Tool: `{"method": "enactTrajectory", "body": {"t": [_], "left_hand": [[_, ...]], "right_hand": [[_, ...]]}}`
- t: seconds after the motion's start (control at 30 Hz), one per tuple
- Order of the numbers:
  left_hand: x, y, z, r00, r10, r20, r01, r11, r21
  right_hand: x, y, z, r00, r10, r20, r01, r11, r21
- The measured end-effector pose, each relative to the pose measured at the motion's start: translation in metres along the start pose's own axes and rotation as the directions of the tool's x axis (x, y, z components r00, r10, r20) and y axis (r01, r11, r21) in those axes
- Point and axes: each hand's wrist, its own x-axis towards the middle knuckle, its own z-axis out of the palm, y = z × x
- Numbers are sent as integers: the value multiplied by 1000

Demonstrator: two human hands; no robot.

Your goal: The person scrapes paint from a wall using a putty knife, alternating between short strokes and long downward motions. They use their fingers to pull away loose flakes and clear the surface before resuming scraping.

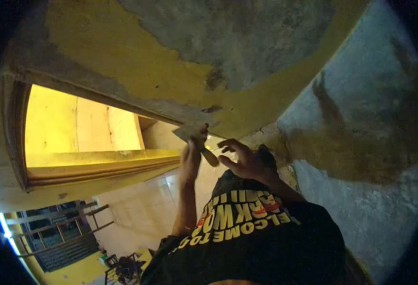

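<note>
My left hand is closed around a putty knife, near where its blade meets the handle. The flat metal blade points up and left, and the wooden-looking handle sticks out toward my right hand. Just right of that handle is my right hand, its fingers apart and slightly bent, holding nothing. Both hands are in front of my chest, close to the wall, which has yellow paint and bare grey patches. A small dark chipped spot marks the wall just above the hands.
A wood-framed opening lies to the left, with a brightly lit yellow space beyond. Another patchy grey wall meets this one at the right. Below are a tiled floor, a ladder and a dark chair.
</note>
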Motion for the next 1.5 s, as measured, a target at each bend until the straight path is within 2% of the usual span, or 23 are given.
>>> {"method": "enactTrajectory", "body": {"t": [0.03,0.07,0.13,0.2,0.23,0.3,0.37,0.43,0.5,0.53,0.57,0.6,0.8,0.9,0.97,1.03,1.13,1.2,1.27,1.3,1.37,1.4,1.5], "left_hand": [[-9,-15,12,1000,15,14,-13,995,-99],[-24,-28,9,972,-233,37,230,972,55],[-37,-52,7,883,-469,28,454,867,207],[-42,-67,10,961,-223,160,222,975,27],[-44,-69,10,961,-225,160,225,974,19],[-37,-65,1,997,-29,71,11,970,243],[-21,-46,-7,977,140,-162,-97,964,247],[-8,-43,-35,902,115,-416,-56,987,152],[2,-21,-51,852,213,-478,-99,962,253],[12,-16,-61,840,273,-469,-140,944,297],[19,-10,-67,815,391,-428,-247,902,353],[24,15,-59,796,395,-459,-156,866,475],[79,60,-61,683,655,-325,-467,733,496],[113,31,-100,627,740,-243,-515,628,584],[133,-3,-127,675,710,-200,-553,667,499],[152,-33,-159,701,636,-322,-405,727,554],[149,-16,-119,619,681,-390,-577,732,363],[141,-11,-115,608,689,-395,-518,721,460],[134,0,-104,660,629,-411,-442,767,465],[130,6,-98,684,597,-419,-402,788,467],[135,4,-97,629,695,-349,-550,715,432],[129,18,-81,676,556,-484,-542,820,184],[137,1,-98,606,694,-388,-603,719,346]], "right_hand": [[-2,-8,2,995,88,37,-90,994,58],[-3,3,9,1000,-17,14,14,984,180],[-9,25,14,990,81,112,-100,980,173],[-19,32,14,977,161,139,-184,966,180],[-25,27,11,969,198,145,-230,939,255],[-30,26,7,960,235,153,-273,905,327],[-32,32,4,874,450,184,-476,710,519],[-32,31,-3,902,423,92,-406,754,516],[-27,25,-10,832,551,-63,-440,726,529],[-23,39,-16,876,447,-182,-373,865,335],[-23,49,-20,870,450,-200,-372,867,333],[-21,51,-26,850,446,-280,-342,871,352],[-14,39,-67,737,540,-406,-259,781,569],[-11,39,-82,782,468,-412,-27,685,728],[-3,35,-91,726,498,-474,-27,710,704],[-2,21,-105,687,503,-525,-78,769,634],[-1,22,-125,641,522,-563,-196,820,537],[4,21,-132,622,535,-572,-242,826,509],[10,8,-136,650,165,-742,-6,977,212],[14,-11,-141,645,153,-749,5,979,204],[22,-54,-153,652,88,-753,-89,995,39],[29,-68,-157,654,61,-754,-116,993,-20],[53,-90,-165,522,-272,-808,-101,922,-375]]}}
